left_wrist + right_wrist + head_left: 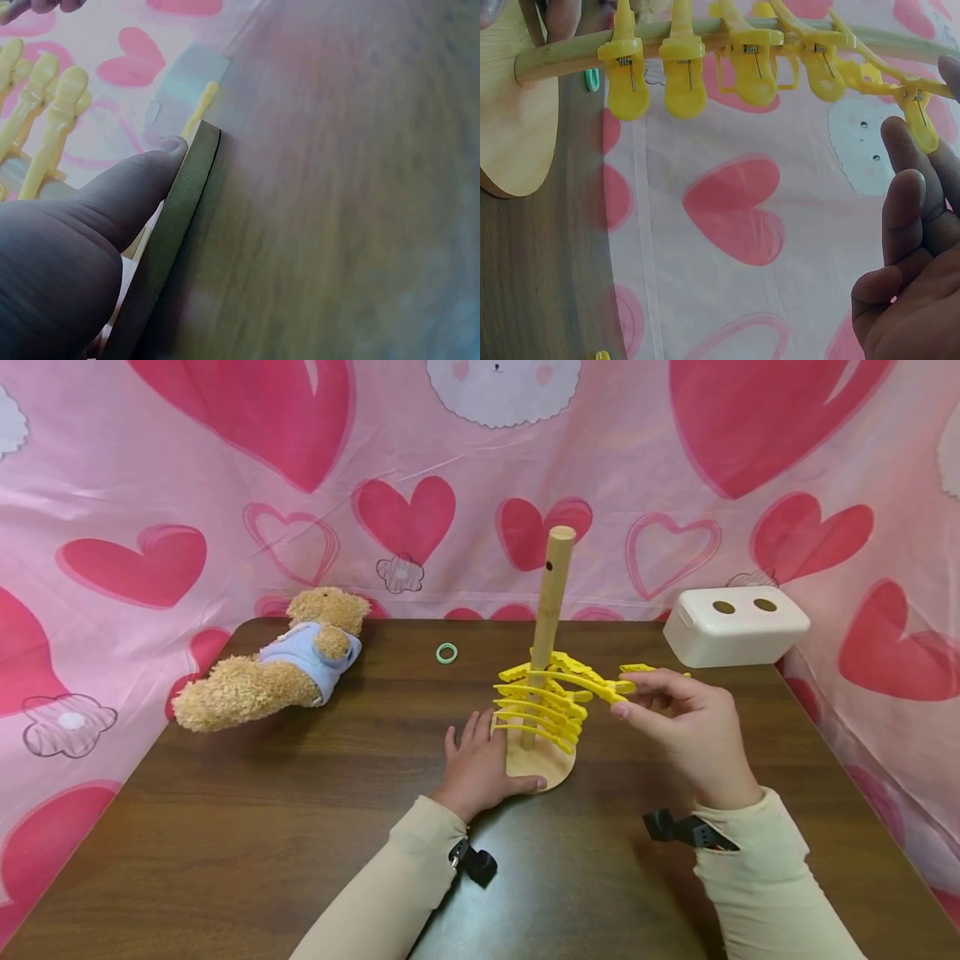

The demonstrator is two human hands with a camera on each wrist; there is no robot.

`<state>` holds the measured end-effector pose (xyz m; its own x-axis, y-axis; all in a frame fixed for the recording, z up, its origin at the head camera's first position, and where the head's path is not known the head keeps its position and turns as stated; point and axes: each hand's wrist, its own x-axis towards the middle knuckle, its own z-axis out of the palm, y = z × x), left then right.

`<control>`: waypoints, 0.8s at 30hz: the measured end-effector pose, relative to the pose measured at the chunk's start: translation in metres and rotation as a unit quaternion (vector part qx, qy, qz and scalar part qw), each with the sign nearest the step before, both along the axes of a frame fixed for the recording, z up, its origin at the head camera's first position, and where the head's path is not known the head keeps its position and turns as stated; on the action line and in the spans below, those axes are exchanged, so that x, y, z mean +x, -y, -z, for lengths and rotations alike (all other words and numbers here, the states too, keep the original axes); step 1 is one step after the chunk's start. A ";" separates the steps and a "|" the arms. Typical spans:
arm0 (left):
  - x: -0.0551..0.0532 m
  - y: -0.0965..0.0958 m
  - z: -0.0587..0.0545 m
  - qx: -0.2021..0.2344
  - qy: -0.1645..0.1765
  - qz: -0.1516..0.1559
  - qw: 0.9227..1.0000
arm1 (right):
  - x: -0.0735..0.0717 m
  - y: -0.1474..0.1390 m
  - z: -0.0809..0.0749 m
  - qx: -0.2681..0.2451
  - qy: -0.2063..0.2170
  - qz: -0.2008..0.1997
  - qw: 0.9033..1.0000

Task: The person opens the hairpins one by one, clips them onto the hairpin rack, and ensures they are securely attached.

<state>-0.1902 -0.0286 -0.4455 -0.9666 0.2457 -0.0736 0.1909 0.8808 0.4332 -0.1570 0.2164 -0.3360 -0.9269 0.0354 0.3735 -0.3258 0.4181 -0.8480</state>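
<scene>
A pale wooden post [553, 602] stands upright on a round wooden base [546, 772]. Several yellow plastic spring clips [684, 90] are clamped one above another round the post's lower half. My right hand [693, 727], to the right of the post, pinches the handle end of the topmost yellow clip [921, 120] between thumb and fingers, while that clip's long jaws reach to the post. My left hand [480, 768] rests at the left side of the base, its fingers stretched forward and its thumb [139, 180] lying along the front rim.
Another yellow clip [637, 668] lies on the table behind my right hand, partly hidden. A teddy bear [300, 652] in a blue shirt lies at the back left. Near the back edge is a green ring [446, 652]. A white box [738, 631] with two round holes sits at the back right.
</scene>
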 end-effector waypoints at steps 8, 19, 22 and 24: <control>0.000 -0.001 -0.002 -0.002 0.003 -0.004 1.000 | 0.002 0.011 0.002 -0.006 -0.002 0.003 1.000; 0.001 -0.003 -0.004 -0.005 0.002 0.000 1.000 | 0.002 0.023 0.006 -0.020 -0.002 -0.005 1.000; 0.001 -0.003 -0.003 -0.004 -0.001 0.003 1.000 | 0.002 0.027 0.007 -0.022 -0.004 -0.006 1.000; 0.001 -0.003 -0.002 -0.003 -0.003 0.004 1.000 | 0.001 0.029 0.007 -0.023 -0.005 -0.004 1.000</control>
